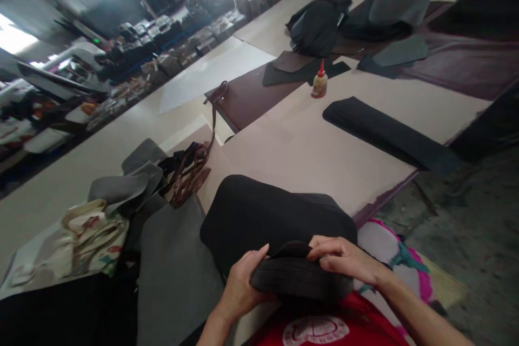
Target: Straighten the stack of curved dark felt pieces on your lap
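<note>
Left hand and right hand both grip folded black leather piece at near surface edge; edge half bent, big black sheet beneath untouched.

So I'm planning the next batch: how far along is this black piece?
Done: a large black panel lies flat on the table. In hand: the left hand and right hand both grip a curved black piece at the table edge. Left: a long black strip and a glue bottle sit untouched further back.
</note>
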Tool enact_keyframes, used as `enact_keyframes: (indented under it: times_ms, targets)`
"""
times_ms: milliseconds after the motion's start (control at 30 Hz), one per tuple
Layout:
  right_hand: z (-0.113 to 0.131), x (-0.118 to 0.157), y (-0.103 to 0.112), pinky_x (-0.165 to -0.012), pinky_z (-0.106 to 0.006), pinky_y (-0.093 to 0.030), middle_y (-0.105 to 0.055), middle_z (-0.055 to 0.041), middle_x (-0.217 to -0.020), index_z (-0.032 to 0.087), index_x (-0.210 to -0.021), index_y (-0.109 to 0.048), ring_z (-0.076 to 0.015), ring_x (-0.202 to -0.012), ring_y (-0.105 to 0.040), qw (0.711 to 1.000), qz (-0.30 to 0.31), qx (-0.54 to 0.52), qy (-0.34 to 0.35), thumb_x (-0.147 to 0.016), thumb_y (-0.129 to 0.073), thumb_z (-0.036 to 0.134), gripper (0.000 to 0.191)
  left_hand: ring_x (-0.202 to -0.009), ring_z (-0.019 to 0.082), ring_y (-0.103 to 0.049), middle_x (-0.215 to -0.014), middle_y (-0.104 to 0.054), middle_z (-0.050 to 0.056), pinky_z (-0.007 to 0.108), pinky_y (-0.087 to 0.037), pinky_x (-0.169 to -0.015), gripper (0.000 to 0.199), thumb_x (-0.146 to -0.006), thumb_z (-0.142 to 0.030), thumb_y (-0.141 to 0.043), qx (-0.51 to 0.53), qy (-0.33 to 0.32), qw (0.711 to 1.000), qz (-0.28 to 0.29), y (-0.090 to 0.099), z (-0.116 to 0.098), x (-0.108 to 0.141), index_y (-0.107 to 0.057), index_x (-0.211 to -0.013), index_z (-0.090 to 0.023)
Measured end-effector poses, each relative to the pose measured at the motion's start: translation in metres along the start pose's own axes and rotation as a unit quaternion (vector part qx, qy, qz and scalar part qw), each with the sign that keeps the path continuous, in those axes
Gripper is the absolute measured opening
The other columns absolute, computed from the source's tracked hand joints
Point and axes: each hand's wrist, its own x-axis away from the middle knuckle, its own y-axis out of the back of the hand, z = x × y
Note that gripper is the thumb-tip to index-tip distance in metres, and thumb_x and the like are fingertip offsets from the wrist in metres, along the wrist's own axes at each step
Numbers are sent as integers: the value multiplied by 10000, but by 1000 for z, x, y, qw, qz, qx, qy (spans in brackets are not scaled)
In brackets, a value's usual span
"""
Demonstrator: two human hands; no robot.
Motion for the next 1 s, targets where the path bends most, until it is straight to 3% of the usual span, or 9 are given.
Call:
enact_keyframes:
  times_ms: [200,400,533,600,700,800,1000]
  targets:
    - [-2,-2,-1,-770,-268,-393,-615,-39,-981,216,-958,-799,-172,-898,-557,1000,-18,-4,-6,-865,-676,389,232,-978,214,-651,-1139,-660,20,315,-548,-848,1065,-545,-368,-954,-4,10,1000,2,1,-1,0,-396,-1452,-340]
    - [-6,-4,-3,-775,-266,-389,-603,-37,-928,165,-830,-729,-157,-856,-539,999,-31,31,2,-932,-588,404,297,-978,220,-647,-1141,-657,18,322,-547,-849,1103,-503,-287,-968,-8,12,1000,2,-1,1,1,-402,-1448,-335]
    - [-23,-4,-10,-692,-259,-385,-591,-28,-895,186,-1066,-679,-150,-784,-516,994,-104,-2,-30,-919,-600,458,319,-995,218,-643,-1173,-655,13,327,-545,-862,1100,-523,-329,-963,-12,6,1000,1,-1,1,0,-381,-1457,-350]
    - [-26,-3,-12,-739,-272,-402,-600,-41,-939,194,-1070,-686,-162,-835,-535,993,-119,7,5,-938,-567,455,315,-1002,216,-642,-1181,-654,8,326,-546,-863,1094,-532,-359,-961,-12,10,1000,3,0,-1,0,-375,-1456,-364]
    - [-16,-2,-9,-830,-295,-410,-614,-61,-999,185,-924,-733,-183,-930,-566,995,-64,39,67,-960,-523,412,312,-992,219,-646,-1170,-659,9,329,-549,-858,1096,-519,-381,-965,-15,12,1000,2,2,-3,-1,-384,-1447,-363]
    - [-3,-1,-4,-838,-297,-418,-615,-64,-1048,194,-1006,-756,-195,-967,-578,998,7,36,46,-938,-563,425,308,-973,214,-650,-1140,-663,3,324,-552,-842,1083,-522,-365,-965,-13,12,1000,6,2,-5,-2,-391,-1440,-356]
    - [-1,-3,-2,-811,-291,-414,-618,-59,-1008,189,-953,-791,-186,-928,-570,999,7,22,22,-899,-634,461,318,-967,215,-643,-1131,-658,5,331,-550,-842,1090,-522,-330,-967,-15,8,1000,8,1,-4,-2,-386,-1444,-353]
